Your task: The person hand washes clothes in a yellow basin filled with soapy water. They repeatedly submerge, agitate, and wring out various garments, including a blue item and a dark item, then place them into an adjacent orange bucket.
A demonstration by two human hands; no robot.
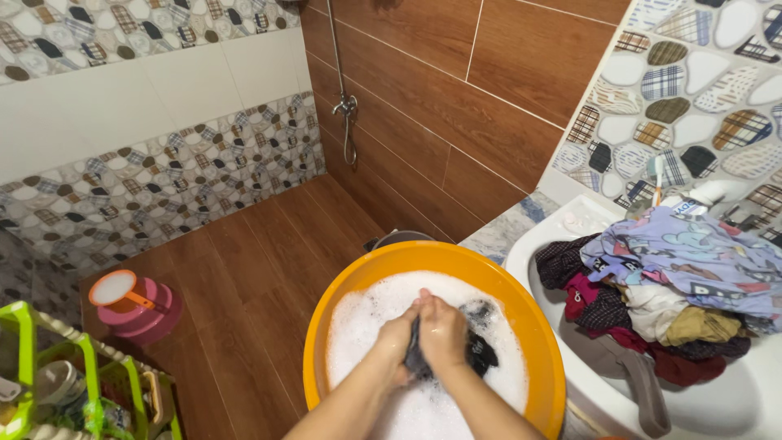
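Note:
An orange basin (pixel 342 301) full of white soapy foam sits low in the middle of the view. Over the foam my left hand (pixel 397 336) and my right hand (pixel 441 330) are pressed together, both closed on a dark wet garment (pixel 481 352). Part of that garment hangs between my fists and part lies bunched on the foam to the right of my right hand.
A white sink (pixel 733 399) at the right holds a heap of mixed clothes (pixel 676 277). A pink bucket with an orange-handled dipper (pixel 130 305) stands on the brown floor at the left. A green rack (pixel 81 383) fills the bottom-left corner. A shower tap (pixel 348 106) is on the wall.

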